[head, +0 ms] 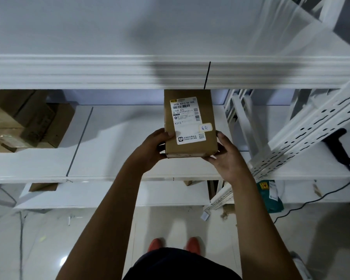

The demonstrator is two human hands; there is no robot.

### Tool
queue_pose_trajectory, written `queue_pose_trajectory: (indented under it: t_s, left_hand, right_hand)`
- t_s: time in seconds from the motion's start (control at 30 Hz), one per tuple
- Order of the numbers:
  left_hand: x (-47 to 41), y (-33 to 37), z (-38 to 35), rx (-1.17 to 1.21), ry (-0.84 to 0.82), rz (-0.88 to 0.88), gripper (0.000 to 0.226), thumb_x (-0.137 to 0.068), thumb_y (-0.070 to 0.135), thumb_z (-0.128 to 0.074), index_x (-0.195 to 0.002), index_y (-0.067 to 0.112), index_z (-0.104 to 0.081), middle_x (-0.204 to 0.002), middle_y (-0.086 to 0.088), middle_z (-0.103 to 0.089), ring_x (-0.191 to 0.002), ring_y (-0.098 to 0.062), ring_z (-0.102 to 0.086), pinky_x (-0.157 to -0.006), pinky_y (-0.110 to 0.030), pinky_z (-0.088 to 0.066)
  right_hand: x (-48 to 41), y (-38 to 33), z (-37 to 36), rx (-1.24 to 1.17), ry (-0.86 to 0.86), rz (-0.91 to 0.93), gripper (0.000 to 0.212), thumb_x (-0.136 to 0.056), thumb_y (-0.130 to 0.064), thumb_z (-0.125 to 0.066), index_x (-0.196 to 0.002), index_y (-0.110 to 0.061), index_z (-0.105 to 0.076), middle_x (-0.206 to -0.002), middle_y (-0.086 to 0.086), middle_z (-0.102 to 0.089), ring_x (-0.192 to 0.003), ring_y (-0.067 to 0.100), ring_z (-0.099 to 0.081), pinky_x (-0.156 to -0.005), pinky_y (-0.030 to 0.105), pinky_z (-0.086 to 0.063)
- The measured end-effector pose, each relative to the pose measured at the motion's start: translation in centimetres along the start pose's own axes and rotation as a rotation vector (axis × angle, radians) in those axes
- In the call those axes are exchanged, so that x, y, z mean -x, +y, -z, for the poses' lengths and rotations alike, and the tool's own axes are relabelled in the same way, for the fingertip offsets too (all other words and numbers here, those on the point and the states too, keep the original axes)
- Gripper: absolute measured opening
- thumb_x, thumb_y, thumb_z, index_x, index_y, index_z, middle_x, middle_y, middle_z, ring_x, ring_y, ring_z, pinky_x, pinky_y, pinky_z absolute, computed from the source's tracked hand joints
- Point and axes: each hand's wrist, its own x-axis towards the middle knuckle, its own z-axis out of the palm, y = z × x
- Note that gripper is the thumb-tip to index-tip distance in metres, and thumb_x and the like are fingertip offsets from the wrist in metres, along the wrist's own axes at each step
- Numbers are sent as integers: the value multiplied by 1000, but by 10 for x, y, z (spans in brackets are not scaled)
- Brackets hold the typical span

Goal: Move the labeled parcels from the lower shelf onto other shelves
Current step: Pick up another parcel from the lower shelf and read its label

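A brown cardboard parcel (190, 126) with a white shipping label on top is held over the white middle shelf (113, 154), its far end under the edge of the shelf above. My left hand (150, 148) grips its near left corner. My right hand (226, 156) grips its near right corner. Whether the parcel touches the shelf board I cannot tell.
Several brown boxes (22, 126) are stacked at the left of the same shelf. A white upper shelf edge (109, 71) runs across above. A perforated white upright (303, 134) leans at the right. A black scanner (339, 146) with its cable lies on the right shelf. A green packet (271, 197) lies lower down.
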Motion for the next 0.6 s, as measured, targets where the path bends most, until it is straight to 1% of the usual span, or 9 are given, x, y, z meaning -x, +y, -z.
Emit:
queue_pose_trajectory:
  t_s: [0.07,0.1,0.17,0.2,0.27,0.37,0.5,0.53,0.6]
  left_hand:
    - [2,9,8,-55,-84,9,81,-74,35,-83,-149,20,-54,-137,-6,-74,-123,-26,-72,-99,-42,-59]
    - [3,12,10,-87,-121,13,85,-72,30,-85,-150,21,-52,-136,-5,-75,-124,-26,-72,-102,-43,-57]
    - [6,17,13,-152,-183,21,91,-70,24,-86,-153,22,-48,-136,-4,-75,-125,-26,-72,-107,-46,-55]
    - [9,20,14,-175,-203,28,96,-69,22,-87,-155,22,-45,-137,-6,-74,-126,-27,-71,-109,-47,-54]
    - [14,25,14,-190,-223,29,104,-66,17,-87,-158,21,-39,-144,-12,-68,-131,-32,-67,-113,-52,-50]
    - [23,36,13,-222,-238,22,111,-62,14,-88,-160,21,-35,-149,-17,-63,-134,-34,-64,-116,-51,-48]
    - [37,54,9,-301,-234,36,118,-58,33,-92,-159,20,-35,-150,-15,-62,-134,-31,-64,-108,-46,-54]
    - [40,58,7,-306,-223,30,123,-54,43,-97,-159,17,-37,-150,-13,-62,-135,-31,-63,-105,-46,-55]
    - [46,68,3,-295,-196,8,138,-42,63,-99,-157,14,-41,-149,-11,-62,-135,-30,-62,-100,-45,-56]
  right_hand:
    - [5,-12,2,119,-82,24,79,-82,-49,-79,-146,-11,-53,-146,25,-57,-139,42,-50,-111,61,-40]
    - [7,-18,3,163,-118,33,86,-79,-49,-81,-150,-11,-49,-148,24,-56,-139,42,-50,-112,63,-38]
    - [5,-26,4,212,-158,57,75,-88,-38,-74,-152,-12,-46,-148,24,-57,-139,45,-49,-113,64,-35]
    - [5,-29,5,224,-164,63,68,-91,-31,-67,-153,-12,-45,-145,24,-59,-138,45,-50,-110,61,-38]
    - [7,-37,5,239,-170,54,64,-91,-23,-61,-152,-11,-47,-138,19,-66,-131,41,-57,-99,44,-50]
    - [15,-45,1,245,-229,28,61,-90,-21,-65,-148,-7,-52,-138,18,-67,-129,37,-60,-98,38,-51]
    - [32,-61,-4,273,-299,-52,83,-59,-32,-97,-132,-15,-64,-123,11,-76,-116,30,-70,-89,34,-61]
    - [36,-64,-3,275,-309,-63,84,-58,-29,-99,-133,-16,-64,-123,13,-75,-117,31,-70,-90,36,-62]
    - [40,-68,-2,282,-332,-70,67,-75,-11,-85,-137,-18,-60,-131,20,-69,-126,38,-64,-94,41,-60]
